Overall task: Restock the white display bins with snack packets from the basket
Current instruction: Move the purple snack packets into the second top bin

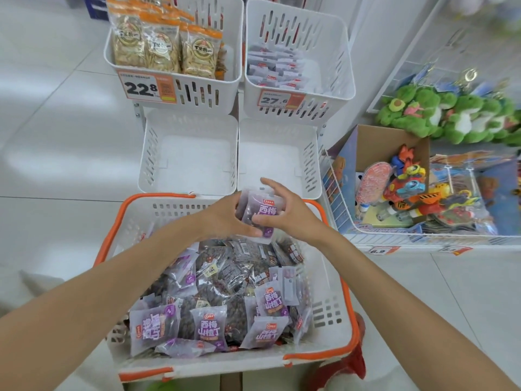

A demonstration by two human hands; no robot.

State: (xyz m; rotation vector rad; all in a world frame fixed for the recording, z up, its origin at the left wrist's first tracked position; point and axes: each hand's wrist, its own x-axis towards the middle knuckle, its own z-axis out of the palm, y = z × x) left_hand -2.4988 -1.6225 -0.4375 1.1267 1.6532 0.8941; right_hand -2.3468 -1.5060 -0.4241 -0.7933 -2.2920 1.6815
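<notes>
Two hands hold a small bunch of purple snack packets point(262, 213) above the far edge of the orange-handled basket point(332, 314), just short of the lower right display bin point(276, 159). The left hand point(222, 218) has its grip curled round the bunch's left side. The right hand point(287, 213) pinches it, thumb on the front. More loose packets point(208, 323) fill the basket.

On my feed both arms are bare to the frame's edge: left forearm point(112, 280), right forearm point(394, 292). The left hand point(222, 218) and right hand point(290, 218) are ungloved. Red fabric point(344, 368) shows low right; whether it is worn, I cannot tell.
</notes>
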